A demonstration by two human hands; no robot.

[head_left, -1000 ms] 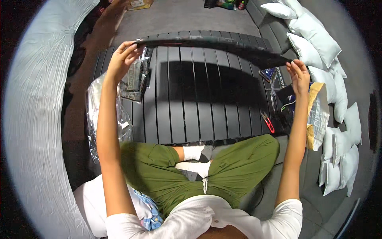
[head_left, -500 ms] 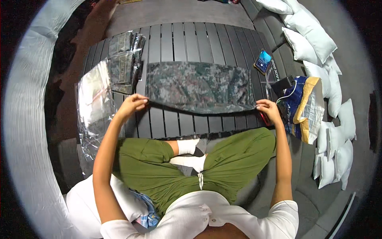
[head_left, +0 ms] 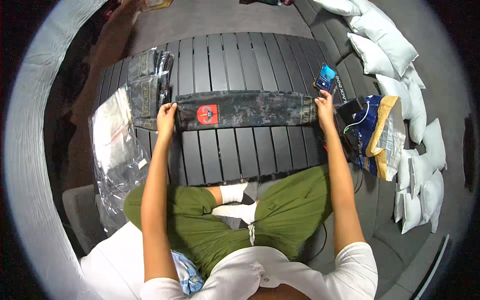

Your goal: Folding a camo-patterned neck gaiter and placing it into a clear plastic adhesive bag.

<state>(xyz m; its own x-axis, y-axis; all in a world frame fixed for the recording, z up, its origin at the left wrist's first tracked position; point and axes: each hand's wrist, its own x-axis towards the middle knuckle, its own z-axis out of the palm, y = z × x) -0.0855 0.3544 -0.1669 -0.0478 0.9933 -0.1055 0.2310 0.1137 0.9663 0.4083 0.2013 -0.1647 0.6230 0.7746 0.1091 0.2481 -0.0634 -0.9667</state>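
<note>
A dark digital-camouflage cloth (head_left: 260, 110) lies folded as a long, narrow band across the slatted table, with a red patch showing near its left end. My left hand (head_left: 166, 119) pinches its left end between thumb and fingers. At the opposite end, my right hand (head_left: 324, 107) is closed on the cloth's edge. The band runs nearly straight between the two hands. Just beyond my left hand sits a stack of similar camouflage cloths in clear packets (head_left: 142, 90).
Clear plastic bags (head_left: 115, 130) overlap the table's left edge. A phone (head_left: 325, 77) stands at the far right, near a black box with a white cable (head_left: 352, 106). A blue and yellow bag (head_left: 382, 135) is beside the table's right side. White pillows (head_left: 385, 45) line the seat.
The wide cloth has been folded over, away from me, into a narrower band, and its red patch now shows. Both hands have moved farther from me; the left has also come slightly inward.
</note>
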